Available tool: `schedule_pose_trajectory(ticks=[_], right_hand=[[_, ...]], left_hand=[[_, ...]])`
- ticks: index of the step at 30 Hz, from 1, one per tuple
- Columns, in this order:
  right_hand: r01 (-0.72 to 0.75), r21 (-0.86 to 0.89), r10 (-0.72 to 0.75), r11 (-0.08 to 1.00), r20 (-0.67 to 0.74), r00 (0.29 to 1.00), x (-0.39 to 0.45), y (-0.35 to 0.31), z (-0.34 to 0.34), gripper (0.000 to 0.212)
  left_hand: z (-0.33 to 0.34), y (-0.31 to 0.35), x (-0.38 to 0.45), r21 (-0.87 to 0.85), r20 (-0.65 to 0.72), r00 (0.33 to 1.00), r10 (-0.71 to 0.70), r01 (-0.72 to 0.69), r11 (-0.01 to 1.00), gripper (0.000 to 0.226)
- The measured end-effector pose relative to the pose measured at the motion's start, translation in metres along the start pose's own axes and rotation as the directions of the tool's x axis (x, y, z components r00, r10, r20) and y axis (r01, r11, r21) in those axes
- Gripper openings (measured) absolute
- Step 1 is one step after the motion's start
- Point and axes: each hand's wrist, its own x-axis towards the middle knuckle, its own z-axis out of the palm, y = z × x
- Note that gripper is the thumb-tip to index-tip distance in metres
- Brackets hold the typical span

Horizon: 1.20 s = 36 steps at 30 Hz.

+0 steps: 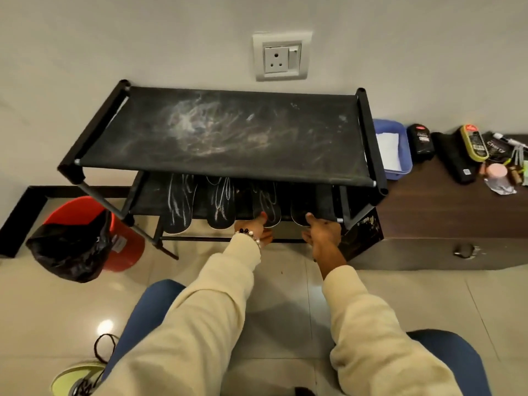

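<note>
Head view only. Black two-tier shoe rack (228,132) stands against the wall, its top shelf dusty and scuffed white. The lower shelf (145,195) carries four flat black slippers side by side, heels toward the person and hanging slightly over the front edge. First slipper (178,207) and second slipper (220,204) sit untouched at left-centre. Left hand (254,228) is at the heel of the third slipper (267,204): thumb on top, other fingers curled under the heel edge, so it pinches it. There is a bead bracelet (251,235) on that wrist. Right hand (323,230) does the same on the fourth slipper (301,208): thumb on top of the heel, fingers curled below, mostly hidden by the back of the hand. Both slippers lie flat on the lower shelf, just beside each other, right of centre. Both arms are in cream sleeves, with blue-jeaned knees at the bottom of frame. A red bucket (125,241) with a black bag (71,250) is left of the rack. A wall socket (281,55) is above the rack. To the right, a low brown cabinet (443,212) touches the rack and holds a blue tub (403,138), a black polish bottle (420,138) and a shoe brush pack (473,142). A yellow-green sneaker (74,377) is on the tiled floor at bottom left.
</note>
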Motion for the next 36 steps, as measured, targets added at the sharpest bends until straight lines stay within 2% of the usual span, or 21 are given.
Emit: schedule_pose_trajectory(ticks=[2, 5, 8, 11, 14, 17, 21, 27, 36], right_hand=[[-0.015, 0.046, 0.015, 0.999, 0.014, 1.0, 0.004, -0.003, 0.006, 0.016], [-0.031, 0.086, 0.03, 0.996, 0.009, 1.0, 0.001, -0.006, 0.007, 0.022], [-0.017, 0.105, 0.012, 0.994, 0.046, 0.999, -0.012, -0.005, -0.003, 0.033], [0.002, 0.099, -0.017, 0.995, 0.146, 0.989, -0.032, 0.003, -0.02, 0.047], [-0.008, 0.09, -0.011, 0.996, 0.209, 0.978, -0.063, 0.016, -0.044, 0.029], [-0.058, 0.122, 0.028, 0.991, 0.237, 0.971, -0.097, 0.033, -0.071, 0.023], [-0.143, 0.085, 0.104, 0.986, 0.359, 0.927, -0.143, 0.055, -0.107, 0.019], [-0.136, 0.04, 0.105, 0.99, 0.436, 0.894, -0.192, 0.069, -0.156, 0.023], [-0.035, 0.223, -0.066, 0.974, 0.431, 0.9, -0.219, 0.054, -0.193, 0.024]], left_hand=[[0.002, 0.004, 0.009, -0.05, -0.049, 0.998, -0.024, 0.022, 0.999, 0.038], [0.001, 0.003, 0.009, -0.012, -0.074, 0.997, 0.023, -0.024, 1.0, 0.02], [-0.003, -0.004, -0.002, -0.028, -0.048, 0.994, 0.102, -0.103, 0.994, 0.016], [-0.011, -0.016, -0.024, -0.02, -0.001, 0.99, 0.139, -0.139, 0.99, 0.016], [-0.025, -0.04, -0.057, -0.033, 0.028, 0.992, 0.123, -0.122, 0.992, 0.009], [-0.044, -0.067, -0.09, -0.068, 0.041, 0.992, 0.12, -0.117, 0.991, 0.015], [-0.069, -0.101, -0.13, -0.112, 0.073, 0.989, 0.127, -0.119, 0.987, 0.034], [-0.093, -0.139, -0.18, -0.067, 0.084, 0.978, 0.191, -0.186, 0.98, 0.029], [-0.068, -0.135, -0.22, -0.024, 0.186, 0.897, 0.4, -0.403, 0.915, 0.03]])
